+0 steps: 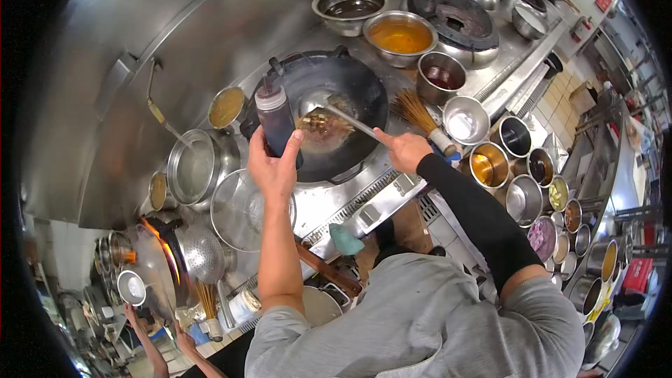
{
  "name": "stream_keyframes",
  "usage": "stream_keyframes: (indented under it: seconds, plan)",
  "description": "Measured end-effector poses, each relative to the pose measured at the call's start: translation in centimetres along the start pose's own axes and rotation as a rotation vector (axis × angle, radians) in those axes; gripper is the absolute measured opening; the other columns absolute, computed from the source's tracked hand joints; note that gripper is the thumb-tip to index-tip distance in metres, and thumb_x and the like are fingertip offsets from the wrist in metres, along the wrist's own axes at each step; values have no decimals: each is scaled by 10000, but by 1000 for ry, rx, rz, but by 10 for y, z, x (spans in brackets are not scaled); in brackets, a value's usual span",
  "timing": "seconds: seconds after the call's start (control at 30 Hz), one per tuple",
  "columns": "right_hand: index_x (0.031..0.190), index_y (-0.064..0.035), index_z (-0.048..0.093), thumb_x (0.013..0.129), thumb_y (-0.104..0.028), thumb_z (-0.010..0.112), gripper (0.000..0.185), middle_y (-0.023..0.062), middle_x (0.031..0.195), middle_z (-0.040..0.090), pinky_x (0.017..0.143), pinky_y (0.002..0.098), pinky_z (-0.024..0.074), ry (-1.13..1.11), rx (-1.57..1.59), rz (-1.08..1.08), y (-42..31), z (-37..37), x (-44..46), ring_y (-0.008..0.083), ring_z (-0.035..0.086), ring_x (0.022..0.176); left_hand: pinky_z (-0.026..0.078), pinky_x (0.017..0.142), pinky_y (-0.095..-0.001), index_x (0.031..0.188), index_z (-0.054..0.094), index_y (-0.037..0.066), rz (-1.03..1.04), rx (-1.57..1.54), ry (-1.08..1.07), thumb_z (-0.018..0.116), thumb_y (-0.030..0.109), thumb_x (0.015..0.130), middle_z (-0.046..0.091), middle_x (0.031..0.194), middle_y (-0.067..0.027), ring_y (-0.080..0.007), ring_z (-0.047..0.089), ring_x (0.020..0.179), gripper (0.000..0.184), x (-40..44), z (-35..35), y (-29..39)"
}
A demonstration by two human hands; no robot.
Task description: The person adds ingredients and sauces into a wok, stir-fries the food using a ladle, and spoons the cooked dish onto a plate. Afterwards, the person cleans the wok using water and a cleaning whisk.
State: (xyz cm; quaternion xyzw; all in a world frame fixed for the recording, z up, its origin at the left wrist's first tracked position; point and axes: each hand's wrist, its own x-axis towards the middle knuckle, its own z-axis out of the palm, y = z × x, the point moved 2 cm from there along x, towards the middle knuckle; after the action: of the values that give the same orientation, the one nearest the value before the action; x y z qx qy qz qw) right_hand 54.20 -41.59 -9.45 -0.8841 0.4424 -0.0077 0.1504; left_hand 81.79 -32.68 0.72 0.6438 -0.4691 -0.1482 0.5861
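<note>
My left hand is wrapped round a squeeze bottle of dark sauce, held upright at the near left side of the black wok. In my right hand is the handle of a ladle, which slants down to the left into the wok. The ladle's bowl rests by a small heap of chopped food in brownish liquid at the wok's middle. The bottle hides part of the wok's left side.
Bowls of dark liquid and orange liquid stand behind the wok. A bamboo brush and several seasoning pots are at the right. A wire strainer lies left. At lower left, another person's hands work near a flaming wok.
</note>
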Motion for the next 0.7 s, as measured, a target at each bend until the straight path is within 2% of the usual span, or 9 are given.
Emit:
stream_keyframes:
  seconds: [0.1, 0.17, 0.2, 0.27, 0.4, 0.57, 0.63, 0.67, 0.7]
  plan:
    - [1566, -182, 387, 889, -153, 565, 700, 240, 1067, 705, 794, 504, 567, 73, -67, 0, 18, 6, -27, 389, 702, 903, 516, 878, -305, 1241, 589, -43, 41, -234, -92, 861, 165, 830, 678, 1094, -86, -153, 642, 971, 535, -19, 41, 34]
    - [1561, -128, 383, 886, -173, 587, 707, 241, 1283, 586, 857, 467, 556, 169, -31, 47, 32, -9, -66, 407, 661, 1054, 512, 891, -297, 1264, 567, -33, 99, -343, -177, 849, 90, 835, 659, 1138, -72, -159, 633, 992, 527, -43, 76, 74]
    - [1534, -84, 405, 878, -170, 605, 692, 224, 1167, 618, 846, 456, 553, 356, -83, 74, 43, -21, -96, 391, 659, 1037, 510, 886, -289, 1255, 577, -21, 136, -342, -232, 837, 59, 839, 654, 1140, -74, -157, 630, 1002, 497, -51, 94, 102]
    - [1430, -28, 498, 932, -183, 572, 527, 252, 1069, 652, 816, 493, 557, 508, 293, 120, 74, -49, -180, 422, 664, 981, 510, 894, -301, 1245, 583, -10, 162, -488, -333, 813, 30, 848, 648, 1143, -67, -154, 626, 1004, 461, -82, 139, 146]
    - [1388, -16, 553, 957, -222, 592, 480, 278, 1085, 680, 909, 494, 531, 442, 565, 412, 133, -92, -419, 452, 659, 1010, 523, 1033, -458, 1386, 492, -50, 159, -825, -682, 724, -2, 880, 588, 1278, -144, -279, 649, 1112, 559, -196, 249, 256]
    - [1440, -21, 516, 993, -289, 572, 524, 236, 1072, 701, 858, 435, 532, 666, 729, 841, 139, -61, -714, 364, 693, 978, 550, 989, -494, 1370, 480, -69, 298, -1136, -1154, 775, 173, 868, 617, 1182, -148, -347, 673, 1098, 631, -403, 333, 465]
    - [1488, -51, 492, 1019, -281, 584, 531, 99, 896, 684, 731, 323, 511, 851, 706, 952, 126, -20, -793, 189, 644, 789, 539, 1008, -519, 1391, 467, -68, 342, -1300, -1428, 802, 180, 841, 623, 1214, -141, -412, 676, 1115, 690, -480, 344, 552]
    - [1488, -44, 493, 1020, -266, 591, 527, 70, 871, 671, 725, 301, 507, 919, 769, 996, 112, -8, -823, 150, 632, 783, 522, 1036, -534, 1410, 464, -58, 371, -1332, -1536, 807, 186, 838, 624, 1240, -137, -389, 672, 1128, 710, -518, 338, 597]
    - [1488, -37, 494, 1021, -251, 598, 524, 41, 846, 658, 718, 279, 503, 981, 836, 1034, 98, 2, -850, 111, 620, 776, 533, 1039, -501, 1365, 503, -43, 340, -1439, -1656, 845, 70, 782, 606, 1283, -142, -252, 666, 1109, 685, -557, 330, 645]
